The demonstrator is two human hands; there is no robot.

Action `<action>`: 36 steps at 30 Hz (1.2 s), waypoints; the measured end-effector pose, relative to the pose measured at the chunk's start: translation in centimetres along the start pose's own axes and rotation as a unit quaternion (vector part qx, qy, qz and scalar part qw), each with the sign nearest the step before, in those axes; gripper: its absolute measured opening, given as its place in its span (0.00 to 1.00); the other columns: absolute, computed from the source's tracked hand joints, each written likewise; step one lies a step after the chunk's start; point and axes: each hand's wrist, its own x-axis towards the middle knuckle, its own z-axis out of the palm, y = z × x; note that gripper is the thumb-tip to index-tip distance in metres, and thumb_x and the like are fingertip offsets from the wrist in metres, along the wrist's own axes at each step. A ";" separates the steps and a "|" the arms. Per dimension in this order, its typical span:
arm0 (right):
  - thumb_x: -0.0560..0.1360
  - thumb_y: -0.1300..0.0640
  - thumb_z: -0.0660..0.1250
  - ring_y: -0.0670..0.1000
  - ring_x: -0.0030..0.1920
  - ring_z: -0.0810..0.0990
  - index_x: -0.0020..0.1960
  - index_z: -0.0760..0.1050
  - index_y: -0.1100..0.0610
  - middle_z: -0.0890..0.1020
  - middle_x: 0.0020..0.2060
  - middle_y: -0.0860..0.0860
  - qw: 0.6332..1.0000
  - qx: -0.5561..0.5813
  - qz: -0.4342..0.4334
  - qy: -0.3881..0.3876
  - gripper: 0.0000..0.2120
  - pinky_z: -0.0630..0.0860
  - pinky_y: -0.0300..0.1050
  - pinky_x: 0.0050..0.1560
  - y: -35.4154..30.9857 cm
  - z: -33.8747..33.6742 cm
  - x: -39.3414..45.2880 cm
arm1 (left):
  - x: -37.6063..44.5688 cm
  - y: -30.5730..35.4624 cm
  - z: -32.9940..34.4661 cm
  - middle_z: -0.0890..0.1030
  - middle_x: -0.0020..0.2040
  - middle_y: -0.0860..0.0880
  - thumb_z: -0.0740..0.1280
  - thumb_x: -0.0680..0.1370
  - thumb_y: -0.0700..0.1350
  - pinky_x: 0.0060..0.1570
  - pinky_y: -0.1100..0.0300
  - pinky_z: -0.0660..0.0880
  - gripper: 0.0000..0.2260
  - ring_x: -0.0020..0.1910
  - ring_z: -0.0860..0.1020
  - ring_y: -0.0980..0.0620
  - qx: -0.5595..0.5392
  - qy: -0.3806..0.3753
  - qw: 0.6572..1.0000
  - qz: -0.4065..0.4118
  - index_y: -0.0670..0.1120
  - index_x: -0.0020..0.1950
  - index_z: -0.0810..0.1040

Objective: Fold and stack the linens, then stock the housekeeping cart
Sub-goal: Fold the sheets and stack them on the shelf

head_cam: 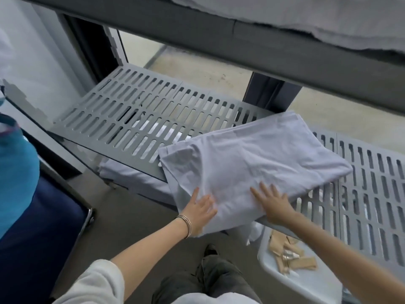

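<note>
While my left hand (pixel 200 208) and right hand (pixel 272 204) press flat, fingers spread, on the folded white cotton linen (pixel 252 159) overhanging the grey slotted cart shelf (pixel 122 110), I'm stocking; next, push it fully on.

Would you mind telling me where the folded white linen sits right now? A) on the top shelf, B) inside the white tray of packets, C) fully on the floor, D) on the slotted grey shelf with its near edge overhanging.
D: the folded white linen lies on the slotted grey shelf, its near edge hanging past the front under the left hand and right hand.
</note>
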 end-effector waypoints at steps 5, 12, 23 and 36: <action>0.78 0.59 0.61 0.65 0.74 0.38 0.77 0.38 0.45 0.36 0.76 0.54 0.998 -0.038 -0.041 0.028 0.39 0.46 0.75 0.66 -8.8 1.4 -2.1 | -2.7 -3.6 0.8 0.74 0.31 0.52 0.76 0.55 0.35 0.57 0.35 0.72 0.15 0.35 0.75 0.50 0.085 0.137 0.982 0.101 0.51 0.32 0.77; 0.77 0.52 0.65 0.65 0.74 0.35 0.75 0.35 0.40 0.34 0.75 0.56 0.999 -0.020 -0.036 0.014 0.42 0.40 0.72 0.69 -9.0 1.8 -2.7 | -5.0 -7.3 4.5 0.76 0.33 0.56 0.68 0.67 0.39 0.52 0.53 0.76 0.10 0.35 0.77 0.55 0.016 0.242 0.961 0.130 0.53 0.28 0.76; 0.39 0.53 0.81 0.54 0.37 0.81 0.38 0.82 0.53 0.81 0.40 0.51 0.985 0.122 -0.022 0.123 0.27 0.75 0.41 0.26 -18.2 3.7 -1.2 | -0.6 -16.2 4.5 0.81 0.41 0.42 0.72 0.52 0.24 0.33 0.52 0.78 0.23 0.35 0.81 0.42 -0.164 0.265 0.942 -0.124 0.43 0.41 0.83; 0.74 0.60 0.63 0.56 0.56 0.77 0.61 0.74 0.56 0.78 0.55 0.52 0.973 0.217 0.038 0.076 0.16 0.72 0.49 0.51 -23.2 4.3 0.1 | 1.1 -23.3 3.5 0.80 0.43 0.41 0.70 0.70 0.34 0.37 0.51 0.76 0.03 0.35 0.79 0.38 -0.245 0.272 0.896 -0.251 0.41 0.42 0.79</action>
